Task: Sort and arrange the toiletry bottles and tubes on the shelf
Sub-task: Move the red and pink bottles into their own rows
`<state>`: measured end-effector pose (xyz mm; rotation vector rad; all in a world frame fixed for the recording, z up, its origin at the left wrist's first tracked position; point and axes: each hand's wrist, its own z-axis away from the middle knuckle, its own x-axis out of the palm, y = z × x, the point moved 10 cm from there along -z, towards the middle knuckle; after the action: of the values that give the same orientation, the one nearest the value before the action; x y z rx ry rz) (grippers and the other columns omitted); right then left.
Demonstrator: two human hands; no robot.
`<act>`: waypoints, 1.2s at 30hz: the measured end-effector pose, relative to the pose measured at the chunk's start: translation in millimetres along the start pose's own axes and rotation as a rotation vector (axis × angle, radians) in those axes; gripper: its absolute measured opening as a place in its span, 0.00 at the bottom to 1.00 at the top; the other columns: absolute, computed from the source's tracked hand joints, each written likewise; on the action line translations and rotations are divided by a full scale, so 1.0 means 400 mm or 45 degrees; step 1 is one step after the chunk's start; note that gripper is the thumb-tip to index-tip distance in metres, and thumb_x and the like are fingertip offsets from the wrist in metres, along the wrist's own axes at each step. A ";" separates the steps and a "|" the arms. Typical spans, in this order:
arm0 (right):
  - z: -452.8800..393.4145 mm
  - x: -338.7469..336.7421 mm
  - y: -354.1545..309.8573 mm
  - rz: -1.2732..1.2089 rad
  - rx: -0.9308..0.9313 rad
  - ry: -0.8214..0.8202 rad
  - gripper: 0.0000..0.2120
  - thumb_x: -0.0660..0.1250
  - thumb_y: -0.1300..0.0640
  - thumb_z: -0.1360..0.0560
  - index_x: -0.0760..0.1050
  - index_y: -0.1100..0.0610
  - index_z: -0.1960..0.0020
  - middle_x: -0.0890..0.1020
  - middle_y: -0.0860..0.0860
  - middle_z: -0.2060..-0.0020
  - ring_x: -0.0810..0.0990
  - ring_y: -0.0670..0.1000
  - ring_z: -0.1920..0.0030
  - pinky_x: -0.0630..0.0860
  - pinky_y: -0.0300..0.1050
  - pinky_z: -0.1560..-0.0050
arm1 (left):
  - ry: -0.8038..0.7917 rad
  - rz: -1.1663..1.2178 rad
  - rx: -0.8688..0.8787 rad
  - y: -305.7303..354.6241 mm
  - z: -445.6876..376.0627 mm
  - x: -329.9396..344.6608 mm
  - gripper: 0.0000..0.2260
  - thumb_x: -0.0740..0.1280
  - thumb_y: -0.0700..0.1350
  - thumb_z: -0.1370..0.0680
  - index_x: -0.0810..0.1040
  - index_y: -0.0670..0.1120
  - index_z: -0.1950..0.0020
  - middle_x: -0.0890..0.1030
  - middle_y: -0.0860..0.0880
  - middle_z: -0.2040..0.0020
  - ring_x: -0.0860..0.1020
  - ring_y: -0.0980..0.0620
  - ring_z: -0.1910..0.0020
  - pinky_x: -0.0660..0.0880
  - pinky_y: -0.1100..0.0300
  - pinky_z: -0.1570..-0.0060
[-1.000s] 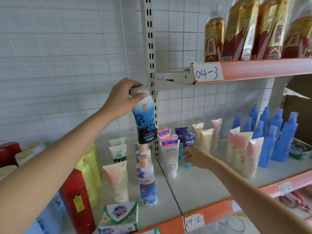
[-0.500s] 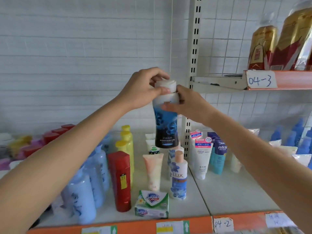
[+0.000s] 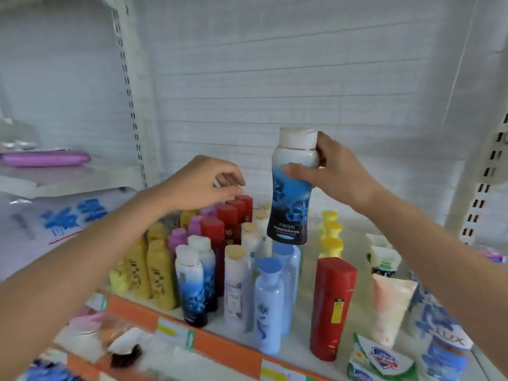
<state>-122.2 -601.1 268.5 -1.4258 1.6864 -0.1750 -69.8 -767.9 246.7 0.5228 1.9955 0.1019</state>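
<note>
The right hand [image 3: 341, 174] grips the blue bottle [image 3: 291, 188] up in the air, above the middle of the shelf [image 3: 220, 350]. The left hand [image 3: 203, 185] hangs loose, holding nothing, over the red bottles [image 3: 236, 213]. The bottles stand close together, so squeezing it in could knock some over.

glossy plastic blue bottle [image 3: 291, 193], shiny red bottle [image 3: 331, 306], matt tiled wall [image 3: 275, 78]

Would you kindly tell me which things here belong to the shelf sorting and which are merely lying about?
Part of the job:
- blue-and-white bottle, held by the right hand
- matching bottles on the shelf
- red bottle
- peach tube
- left hand, above the red caps

Lying about:
- purple pack
- soap box
</note>
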 end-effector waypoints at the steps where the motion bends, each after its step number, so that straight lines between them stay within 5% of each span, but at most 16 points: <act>1: -0.015 0.031 -0.012 -0.014 -0.017 -0.010 0.23 0.73 0.52 0.32 0.71 0.57 0.41 0.80 0.53 0.50 0.79 0.54 0.49 0.77 0.57 0.47 | -0.005 -0.025 -0.028 -0.042 0.019 -0.013 0.05 0.70 0.46 0.27 0.78 0.56 0.54 0.80 0.61 0.58 0.79 0.67 0.58 0.72 0.76 0.61; 9: -0.121 0.269 -0.073 -0.210 -0.012 -0.014 0.23 0.73 0.53 0.31 0.69 0.59 0.42 0.79 0.54 0.51 0.80 0.57 0.50 0.79 0.58 0.51 | -0.016 -0.186 -0.205 -0.377 0.146 -0.101 0.04 0.70 0.44 0.26 0.81 0.48 0.53 0.81 0.56 0.57 0.77 0.66 0.59 0.71 0.76 0.60; 14: -0.187 0.395 -0.103 -0.271 -0.003 0.015 0.23 0.73 0.55 0.31 0.66 0.57 0.43 0.78 0.53 0.49 0.79 0.57 0.50 0.79 0.59 0.52 | 0.037 -0.104 -0.378 -0.581 0.214 -0.134 0.04 0.70 0.40 0.26 0.82 0.44 0.53 0.83 0.51 0.56 0.80 0.56 0.56 0.71 0.74 0.60; 18: -0.238 0.490 -0.112 -0.283 0.010 0.015 0.29 0.74 0.57 0.32 0.61 0.51 0.37 0.76 0.51 0.50 0.79 0.56 0.50 0.80 0.59 0.52 | 0.055 -0.087 -0.392 -0.673 0.237 -0.145 0.02 0.69 0.38 0.26 0.80 0.44 0.56 0.78 0.58 0.60 0.78 0.61 0.60 0.70 0.78 0.63; 23: -0.297 0.608 -0.110 -0.186 0.041 -0.022 0.28 0.73 0.58 0.31 0.63 0.50 0.37 0.75 0.52 0.51 0.78 0.57 0.49 0.80 0.60 0.53 | -0.031 -0.214 -0.372 -0.759 0.222 -0.119 0.07 0.68 0.42 0.25 0.80 0.42 0.48 0.79 0.50 0.51 0.77 0.56 0.56 0.68 0.75 0.65; 29: -0.367 0.732 -0.081 -0.013 0.117 -0.078 0.26 0.73 0.59 0.32 0.61 0.54 0.41 0.74 0.53 0.56 0.78 0.60 0.54 0.79 0.62 0.57 | -0.114 -0.161 -0.500 -0.875 0.163 -0.049 0.15 0.66 0.47 0.24 0.75 0.45 0.38 0.77 0.47 0.42 0.76 0.50 0.44 0.72 0.60 0.47; 36: -0.459 0.838 -0.011 0.221 0.187 -0.224 0.24 0.72 0.56 0.31 0.59 0.52 0.45 0.76 0.57 0.57 0.79 0.61 0.55 0.79 0.62 0.56 | -0.408 -0.148 -0.552 -0.944 0.070 0.041 0.26 0.67 0.53 0.25 0.66 0.47 0.30 0.71 0.47 0.32 0.70 0.48 0.34 0.66 0.60 0.40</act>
<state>-224.7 -963.3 203.1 -1.1469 1.6080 -0.0724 -171.2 -1106.1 109.3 0.1318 1.6216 0.3479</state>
